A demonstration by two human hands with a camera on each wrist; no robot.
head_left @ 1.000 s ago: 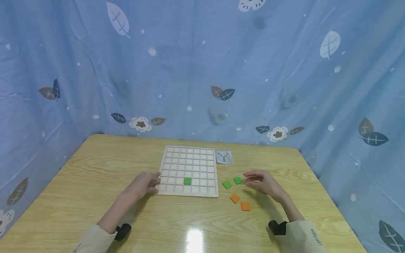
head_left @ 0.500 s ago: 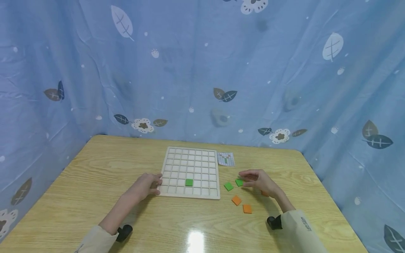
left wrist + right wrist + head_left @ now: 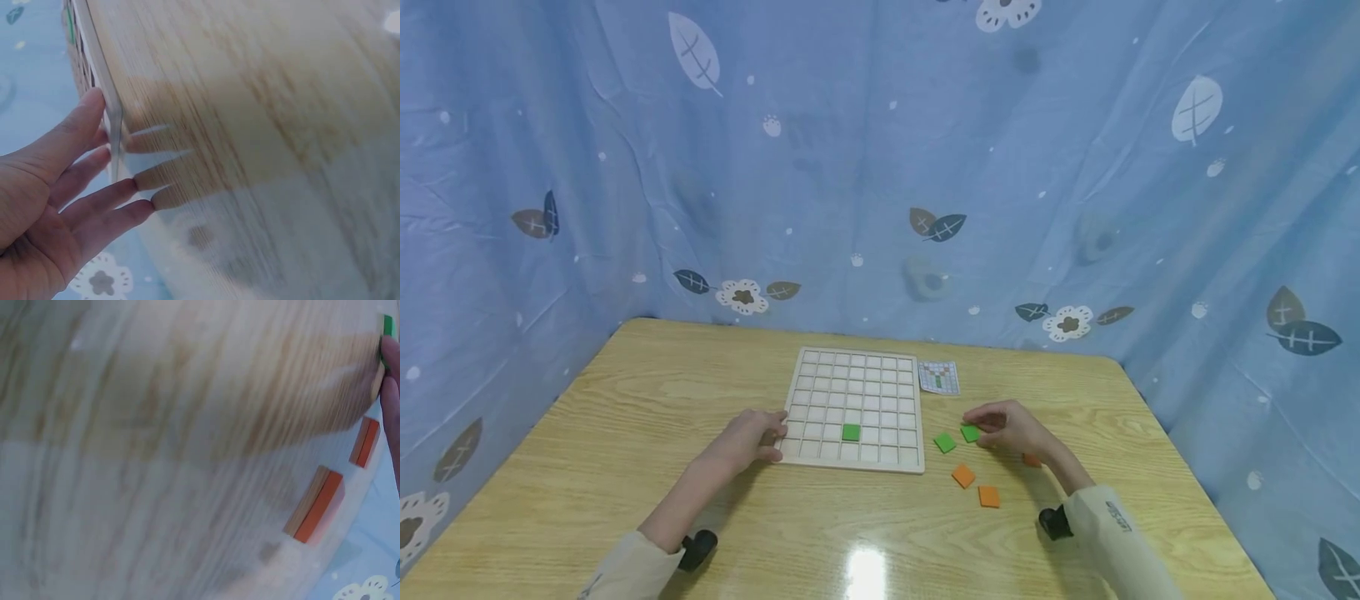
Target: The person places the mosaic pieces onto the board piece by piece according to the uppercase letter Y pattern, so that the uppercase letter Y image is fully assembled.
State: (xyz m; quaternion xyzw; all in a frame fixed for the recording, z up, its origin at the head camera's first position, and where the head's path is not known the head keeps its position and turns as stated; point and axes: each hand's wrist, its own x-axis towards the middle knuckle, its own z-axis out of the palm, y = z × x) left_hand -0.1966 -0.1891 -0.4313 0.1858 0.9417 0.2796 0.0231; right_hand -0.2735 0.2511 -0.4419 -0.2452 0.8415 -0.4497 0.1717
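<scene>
While the left hand [image 3: 747, 437] is gripping the board [image 3: 872, 387], the right hand [image 3: 1013, 427] is pinching a green tile [image 3: 970, 433] (holding its sides is best).

In the head view, my right hand [image 3: 1013, 427] covers part of a flat green square tile [image 3: 971, 433], so I can't tell whether my fingertips grip it. My right wrist partly hides a flat orange square tile [image 3: 1032, 460]. The small printed paper card [image 3: 939, 378] has squares too tiny to count. In the left wrist view, the left edge cuts off my left hand [image 3: 47, 219], the top edge the off-white square gridded board [image 3: 106, 81].
</scene>
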